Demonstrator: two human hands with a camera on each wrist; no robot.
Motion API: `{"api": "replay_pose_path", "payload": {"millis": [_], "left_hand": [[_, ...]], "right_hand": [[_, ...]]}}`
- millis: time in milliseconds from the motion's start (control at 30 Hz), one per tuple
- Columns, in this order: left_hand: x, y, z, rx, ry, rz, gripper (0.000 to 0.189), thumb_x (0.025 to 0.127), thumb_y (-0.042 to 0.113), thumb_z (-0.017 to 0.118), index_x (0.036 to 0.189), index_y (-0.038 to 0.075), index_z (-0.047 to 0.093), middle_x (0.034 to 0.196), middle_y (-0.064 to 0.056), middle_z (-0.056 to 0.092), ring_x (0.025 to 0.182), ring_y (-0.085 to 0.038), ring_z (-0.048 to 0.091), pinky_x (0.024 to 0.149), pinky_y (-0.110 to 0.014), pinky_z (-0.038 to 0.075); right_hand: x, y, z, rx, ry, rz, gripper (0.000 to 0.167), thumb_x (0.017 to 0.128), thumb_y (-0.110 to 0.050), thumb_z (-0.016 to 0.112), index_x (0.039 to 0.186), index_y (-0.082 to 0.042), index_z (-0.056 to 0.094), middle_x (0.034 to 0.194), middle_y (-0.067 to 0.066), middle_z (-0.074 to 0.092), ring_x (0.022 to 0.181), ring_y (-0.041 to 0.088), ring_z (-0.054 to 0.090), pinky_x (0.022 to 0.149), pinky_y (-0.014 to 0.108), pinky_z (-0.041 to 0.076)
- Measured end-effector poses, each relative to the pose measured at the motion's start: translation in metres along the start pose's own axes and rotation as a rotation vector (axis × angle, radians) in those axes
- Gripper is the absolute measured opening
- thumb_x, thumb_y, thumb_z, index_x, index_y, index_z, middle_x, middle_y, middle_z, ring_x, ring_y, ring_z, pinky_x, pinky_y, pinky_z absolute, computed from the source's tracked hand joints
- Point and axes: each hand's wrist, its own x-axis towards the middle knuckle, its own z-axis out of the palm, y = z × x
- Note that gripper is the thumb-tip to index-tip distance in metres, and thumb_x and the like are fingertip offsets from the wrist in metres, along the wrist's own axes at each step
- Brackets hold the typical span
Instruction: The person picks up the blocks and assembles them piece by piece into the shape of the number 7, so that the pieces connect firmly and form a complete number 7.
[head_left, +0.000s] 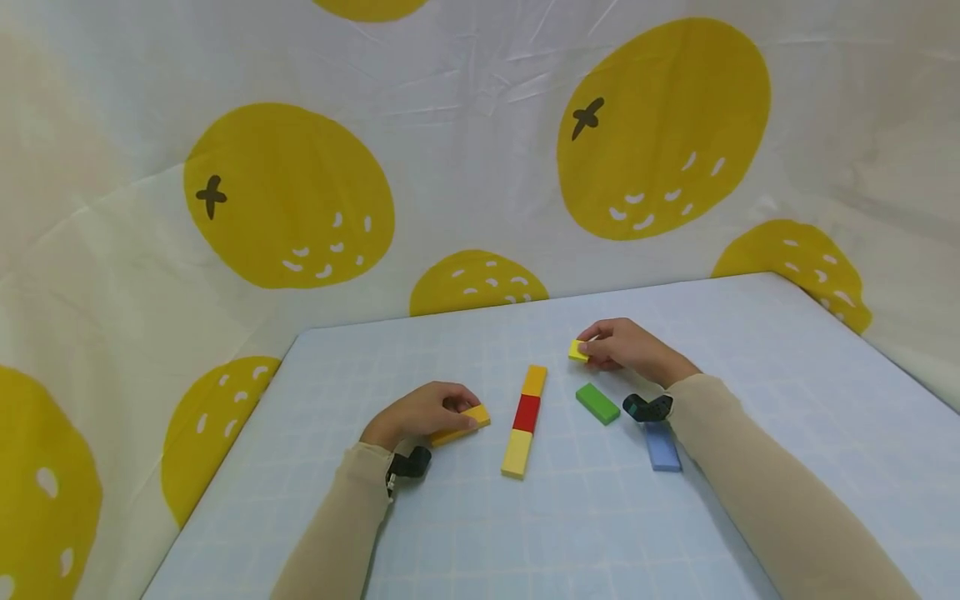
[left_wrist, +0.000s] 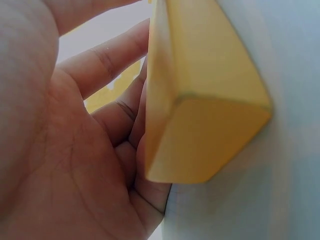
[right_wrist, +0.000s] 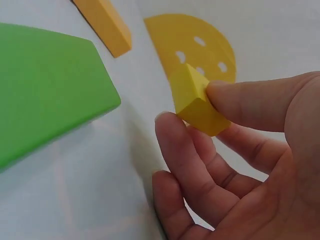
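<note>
My right fingers (right_wrist: pixel 182 155) pinch the yellow block (right_wrist: pixel 199 102) at their tips and my left fingers (left_wrist: pixel 111 57) grip the orange block (left_wrist: pixel 212 75), but sweeping low could knock the green block (head_left: pixel 597 404) just nearside of the right ones.

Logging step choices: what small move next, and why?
The right hand pinches the bright yellow block clear of the row where an orange block, red block and pale yellow block lie end to end, so I'd probably bring it toward the nearer, orange end.
</note>
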Motion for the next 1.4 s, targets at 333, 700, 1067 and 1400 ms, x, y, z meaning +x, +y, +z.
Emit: {"api": "replay_pose_path", "payload": {"millis": [333,700,1067,1400], "left_hand": [[-0.003,0.0,0.001,-0.013,0.005,-0.031,0.029,0.088,0.031,0.078,0.114,0.019,0.071,0.096,0.002,0.061,0.092,-0.019,0.054,0.08,-0.033,0.048],[0.0,-0.002,-0.002,0.012,0.008,-0.003,0.029,0.088,0.034,0.078,0.113,0.021,0.071,0.098,0.004,0.063,0.093,-0.018,0.054,0.081,-0.034,0.048],[0.0,-0.004,-0.004,0.008,0.008,-0.016,0.029,0.088,0.034,0.078,0.113,0.021,0.071,0.098,0.004,0.063,0.093,-0.018,0.054,0.081,-0.034,0.048],[-0.001,-0.002,-0.001,-0.026,0.002,-0.01,0.029,0.087,0.034,0.079,0.112,0.021,0.071,0.098,0.003,0.063,0.093,-0.019,0.054,0.081,-0.034,0.048]], "right_hand": [[0.016,-0.008,0.013,-0.056,-0.022,-0.032,0.03,0.098,-0.024,0.065,0.122,-0.005,0.065,0.096,0.01,0.069,0.089,0.025,0.06,0.08,0.033,0.048],[0.021,-0.015,0.021,-0.106,0.034,-0.043,0.03,0.099,-0.026,0.063,0.122,-0.007,0.065,0.096,0.009,0.07,0.094,0.026,0.058,0.087,0.036,0.045],[0.038,-0.023,0.034,-0.105,0.036,-0.026,0.025,0.097,-0.027,0.067,0.113,-0.008,0.07,0.098,0.008,0.069,0.095,0.026,0.058,0.089,0.037,0.046],[0.037,-0.028,0.044,-0.134,0.062,-0.016,0.023,0.095,-0.024,0.069,0.108,-0.006,0.069,0.097,0.008,0.069,0.091,0.026,0.06,0.089,0.037,0.049]]}}
